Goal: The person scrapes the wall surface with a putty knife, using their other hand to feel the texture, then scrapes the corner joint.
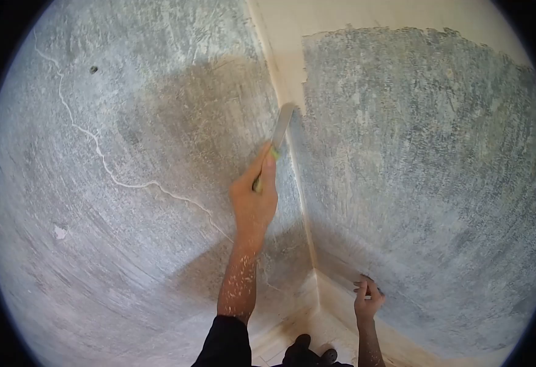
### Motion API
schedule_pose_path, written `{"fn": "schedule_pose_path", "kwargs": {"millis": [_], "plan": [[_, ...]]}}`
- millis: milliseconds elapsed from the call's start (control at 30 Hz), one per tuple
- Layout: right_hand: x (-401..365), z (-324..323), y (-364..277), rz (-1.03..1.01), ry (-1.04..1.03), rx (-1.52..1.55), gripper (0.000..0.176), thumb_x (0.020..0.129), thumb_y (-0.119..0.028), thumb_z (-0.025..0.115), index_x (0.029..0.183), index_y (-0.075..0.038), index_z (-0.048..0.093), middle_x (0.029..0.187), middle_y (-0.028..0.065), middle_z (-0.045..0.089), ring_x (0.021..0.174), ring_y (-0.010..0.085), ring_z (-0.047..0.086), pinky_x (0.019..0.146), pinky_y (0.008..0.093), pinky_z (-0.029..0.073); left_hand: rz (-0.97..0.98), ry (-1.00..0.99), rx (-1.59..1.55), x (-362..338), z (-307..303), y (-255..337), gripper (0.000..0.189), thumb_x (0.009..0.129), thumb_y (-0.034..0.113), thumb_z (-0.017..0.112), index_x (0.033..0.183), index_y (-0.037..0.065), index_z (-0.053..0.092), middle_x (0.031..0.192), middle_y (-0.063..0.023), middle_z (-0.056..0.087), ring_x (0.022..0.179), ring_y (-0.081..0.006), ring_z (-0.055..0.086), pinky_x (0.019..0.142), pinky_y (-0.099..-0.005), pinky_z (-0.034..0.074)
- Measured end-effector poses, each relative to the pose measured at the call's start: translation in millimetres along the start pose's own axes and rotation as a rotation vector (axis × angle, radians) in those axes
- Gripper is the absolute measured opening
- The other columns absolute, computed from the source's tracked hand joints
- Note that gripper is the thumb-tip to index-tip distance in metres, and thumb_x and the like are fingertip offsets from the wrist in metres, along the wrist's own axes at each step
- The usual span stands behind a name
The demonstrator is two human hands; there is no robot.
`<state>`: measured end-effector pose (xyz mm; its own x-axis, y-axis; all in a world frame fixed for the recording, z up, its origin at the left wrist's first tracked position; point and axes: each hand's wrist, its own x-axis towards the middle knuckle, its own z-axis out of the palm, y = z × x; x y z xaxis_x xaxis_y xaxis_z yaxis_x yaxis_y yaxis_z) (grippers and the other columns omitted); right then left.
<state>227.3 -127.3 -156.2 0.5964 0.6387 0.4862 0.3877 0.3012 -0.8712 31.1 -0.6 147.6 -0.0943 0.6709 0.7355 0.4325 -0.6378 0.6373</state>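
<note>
My left hand [254,189] is raised at the corner between two walls, fingers wrapped around the greenish handle of a scraper [284,124]. The scraper's flat metal blade points up, its tip against the corner line where a strip of cream paint meets the scraped surface. Lower down, my right hand [370,298] hangs near the right wall [396,183] with fingers loosely bent and a gap beside the thumb. Nothing shows in it. Pale flakes cover my left forearm [240,278].
The left wall [66,171] is mottled grey, with a long crack [130,185], a small dark hole [94,70] and a pale chip [60,232]. Cream paint [365,13] remains along the top right. My shoes [329,355] stand on the floor below the corner.
</note>
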Motion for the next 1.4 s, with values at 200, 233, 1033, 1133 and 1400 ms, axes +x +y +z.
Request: {"fn": "schedule_pose_path", "kwargs": {"millis": [200,233,1033,1133,1400], "plan": [[-3.2,7.3,17.2,0.097,0.113,0.282,0.059,0.103,-0.040,0.039,0.091,0.011,0.067,0.079,0.0195,0.070,0.067,0.0261,0.071,0.057,0.0342,0.059,0.033,-0.058,0.027,-7.5,-9.1,-7.0,0.039,0.101,0.031,0.057,0.131,0.008,0.062,0.112,-0.0126,0.070,0.098,-0.0141,0.061,0.089,-0.0293,0.047],[-2.1,10.3,17.1,0.079,0.134,0.280,0.063,0.103,-0.043,0.036,0.093,0.011,0.068,0.075,0.0198,0.069,0.065,0.0256,0.070,0.056,0.0342,0.059,0.026,-0.078,0.029,-6.9,-11.1,-4.5,0.040,0.101,0.034,0.057,0.131,0.007,0.062,0.119,-0.0146,0.069,0.108,-0.0169,0.062,0.096,-0.0314,0.046],[0.2,8.4,7.9,0.029,0.127,0.251,0.075,0.104,-0.049,0.028,0.093,0.013,0.068,0.073,0.0205,0.068,0.064,0.0276,0.070,0.056,0.0349,0.058,0.108,-0.028,0.025,1.8,-10.5,7.6,0.033,0.100,0.026,0.059,0.125,0.006,0.066,0.108,-0.0166,0.072,0.090,-0.0124,0.068,0.079,-0.0260,0.051],[0.1,5.6,3.6,0.028,0.119,0.224,0.080,0.104,-0.052,0.023,0.094,0.012,0.069,0.071,0.0198,0.068,0.063,0.0274,0.070,0.057,0.0357,0.058,0.025,0.032,0.027,15.9,-8.7,29.8,0.032,0.099,0.025,0.060,0.124,0.006,0.067,0.109,-0.0180,0.072,0.091,-0.0120,0.067,0.078,-0.0265,0.051],[0.2,5.5,-10.5,0.166,0.167,0.260,0.095,0.100,-0.066,0.013,0.087,0.009,0.070,0.068,0.0175,0.068,0.059,0.0269,0.068,0.062,0.0347,0.057,0.360,0.108,-0.108,37.9,12.1,14.5,0.036,0.099,0.023,0.058,0.127,0.000,0.063,0.115,-0.0180,0.069,0.100,-0.0223,0.068,0.086,-0.0314,0.051]]}}
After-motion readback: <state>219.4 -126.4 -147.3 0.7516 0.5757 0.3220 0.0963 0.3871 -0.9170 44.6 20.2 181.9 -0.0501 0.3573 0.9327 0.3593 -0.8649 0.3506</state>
